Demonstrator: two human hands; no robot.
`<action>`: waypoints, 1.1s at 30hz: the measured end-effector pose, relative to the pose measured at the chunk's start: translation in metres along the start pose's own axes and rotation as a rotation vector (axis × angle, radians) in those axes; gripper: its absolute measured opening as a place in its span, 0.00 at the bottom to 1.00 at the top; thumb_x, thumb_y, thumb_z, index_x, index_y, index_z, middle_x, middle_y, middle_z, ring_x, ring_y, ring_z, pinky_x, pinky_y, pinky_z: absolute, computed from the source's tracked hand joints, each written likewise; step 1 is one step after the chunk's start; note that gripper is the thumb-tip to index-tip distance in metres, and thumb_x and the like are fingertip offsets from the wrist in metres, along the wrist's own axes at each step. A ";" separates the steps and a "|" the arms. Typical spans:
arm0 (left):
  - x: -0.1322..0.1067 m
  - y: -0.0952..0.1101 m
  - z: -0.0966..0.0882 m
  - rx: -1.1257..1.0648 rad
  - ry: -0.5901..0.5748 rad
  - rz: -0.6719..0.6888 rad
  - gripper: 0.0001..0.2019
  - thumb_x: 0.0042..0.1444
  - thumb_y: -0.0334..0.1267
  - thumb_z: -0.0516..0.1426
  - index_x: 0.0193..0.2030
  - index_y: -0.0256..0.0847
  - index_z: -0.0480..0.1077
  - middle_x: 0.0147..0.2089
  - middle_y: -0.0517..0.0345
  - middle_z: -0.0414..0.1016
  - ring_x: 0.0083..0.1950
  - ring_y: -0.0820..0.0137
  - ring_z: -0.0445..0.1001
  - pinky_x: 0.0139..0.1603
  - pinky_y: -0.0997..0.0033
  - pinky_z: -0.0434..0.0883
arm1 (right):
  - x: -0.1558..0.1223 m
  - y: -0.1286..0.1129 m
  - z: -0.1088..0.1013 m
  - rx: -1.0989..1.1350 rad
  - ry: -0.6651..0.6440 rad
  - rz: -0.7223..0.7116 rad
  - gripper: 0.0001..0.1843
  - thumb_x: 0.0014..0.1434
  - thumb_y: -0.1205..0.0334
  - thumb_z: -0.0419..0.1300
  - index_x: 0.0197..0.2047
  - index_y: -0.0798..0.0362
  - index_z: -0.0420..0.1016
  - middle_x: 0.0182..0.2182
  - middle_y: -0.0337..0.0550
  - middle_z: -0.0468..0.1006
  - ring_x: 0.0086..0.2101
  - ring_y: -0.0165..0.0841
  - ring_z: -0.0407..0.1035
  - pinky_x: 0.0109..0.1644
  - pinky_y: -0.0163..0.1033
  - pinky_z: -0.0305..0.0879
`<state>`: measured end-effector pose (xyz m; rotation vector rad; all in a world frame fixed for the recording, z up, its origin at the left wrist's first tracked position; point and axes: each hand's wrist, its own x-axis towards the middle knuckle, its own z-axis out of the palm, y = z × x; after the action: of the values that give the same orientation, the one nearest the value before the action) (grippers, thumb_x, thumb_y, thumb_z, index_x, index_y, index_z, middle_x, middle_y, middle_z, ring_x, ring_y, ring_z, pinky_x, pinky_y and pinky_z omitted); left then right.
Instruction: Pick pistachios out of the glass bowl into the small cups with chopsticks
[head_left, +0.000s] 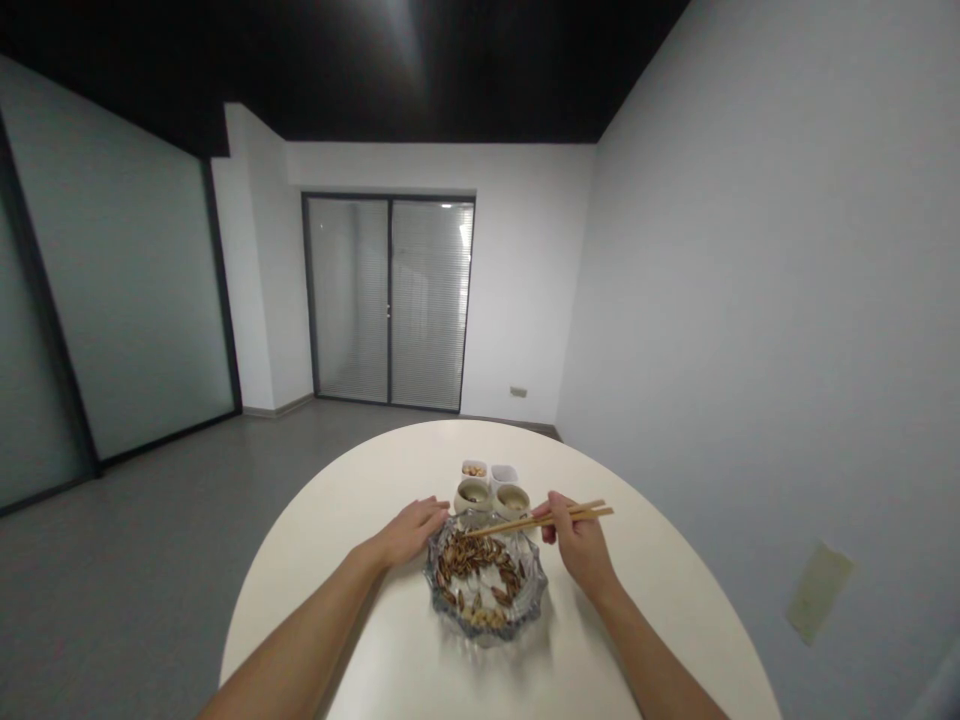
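Note:
A clear glass bowl (pixel 529 612) with a wavy rim stands on the table in front of me. Brown elongated seeds (pixel 465 557) lie in it, with some pale nut-like pieces (pixel 484 617) at its near side. My right hand (pixel 576 548) grips a pair of wooden chopsticks (pixel 517 524), whose tips reach over the seeds; whether anything is between the tips I cannot make out. My left hand (pixel 412 532) rests at the bowl's upper left rim, palm down with fingers stretched out and holding nothing.
Just behind the bowl stand two cream cups (pixel 473 497) and two small white containers (pixel 504 474), the left one with pale pieces (pixel 473 470) inside. The round white table (pixel 390 670) has a white wall (pixel 750 300) close on its right.

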<state>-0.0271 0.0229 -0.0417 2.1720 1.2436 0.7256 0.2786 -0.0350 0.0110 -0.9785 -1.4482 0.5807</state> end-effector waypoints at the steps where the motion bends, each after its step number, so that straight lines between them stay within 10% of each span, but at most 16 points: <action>1: 0.000 0.001 0.000 -0.002 0.001 0.003 0.38 0.69 0.69 0.42 0.66 0.46 0.76 0.73 0.51 0.71 0.78 0.47 0.60 0.80 0.45 0.51 | 0.000 -0.001 0.000 0.004 0.010 -0.001 0.41 0.60 0.21 0.56 0.27 0.54 0.81 0.15 0.42 0.72 0.18 0.33 0.66 0.23 0.37 0.64; 20: 0.001 -0.003 0.001 -0.012 -0.008 -0.013 0.38 0.69 0.70 0.43 0.67 0.47 0.75 0.74 0.53 0.70 0.78 0.49 0.59 0.81 0.47 0.50 | 0.012 0.015 -0.020 -0.022 0.473 -0.044 0.42 0.63 0.22 0.54 0.31 0.56 0.82 0.17 0.42 0.73 0.20 0.34 0.68 0.26 0.39 0.64; 33: 0.002 -0.005 0.001 -0.007 -0.008 0.003 0.37 0.70 0.68 0.42 0.68 0.47 0.75 0.74 0.53 0.70 0.78 0.49 0.60 0.80 0.48 0.51 | 0.020 0.034 -0.023 -0.133 0.456 -0.025 0.46 0.61 0.19 0.51 0.33 0.57 0.84 0.18 0.44 0.76 0.22 0.37 0.71 0.27 0.40 0.67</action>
<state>-0.0280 0.0266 -0.0454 2.1693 1.2324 0.7204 0.3108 -0.0054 -0.0027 -1.1112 -1.0970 0.2219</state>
